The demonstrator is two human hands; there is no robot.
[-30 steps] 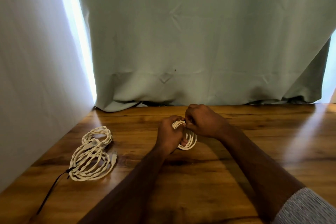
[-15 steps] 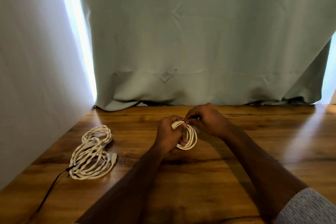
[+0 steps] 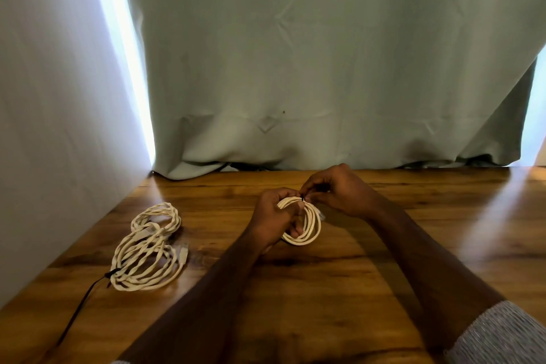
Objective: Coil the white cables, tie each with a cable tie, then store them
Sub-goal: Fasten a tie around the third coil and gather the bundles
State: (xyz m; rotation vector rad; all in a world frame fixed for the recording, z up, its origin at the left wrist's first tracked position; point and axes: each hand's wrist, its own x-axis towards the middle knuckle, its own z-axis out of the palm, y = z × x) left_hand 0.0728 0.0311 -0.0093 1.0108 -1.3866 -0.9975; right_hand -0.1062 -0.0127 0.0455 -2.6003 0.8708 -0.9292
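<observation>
1. The left hand [image 3: 273, 216] is wrapped round the near-left side of a small coil of white cable [image 3: 307, 224], fingers through the loop, and holds it upright just above the desk [image 3: 384, 289], near the middle of the top and closer to the far edge than to the near one.

2. The right hand [image 3: 339, 192] has its fingertips pinched together at the crown of that coil, where a small dark speck shows; I take it for the black cable tie [image 3: 302, 200], though it is too small to be certain.

3. So the step in hand looks like tying: the coil is already wound, and the tie is being threaded or drawn tight over the strands.

4. Next, as I judge it, the tie wants pulling snug while the left hand holds the loops bunched, so none slips out.

5. Towards the left edge of the desk lies a larger bundle of white cable [image 3: 147, 251], well apart from the hands, with a dark band on its near-left side and a thin black tail [image 3: 79, 310] trailing to the near edge. It seems tied.

6. Where the cables get stored, I cannot see; behind the far edge hangs a pale green curtain [image 3: 325, 68].
</observation>
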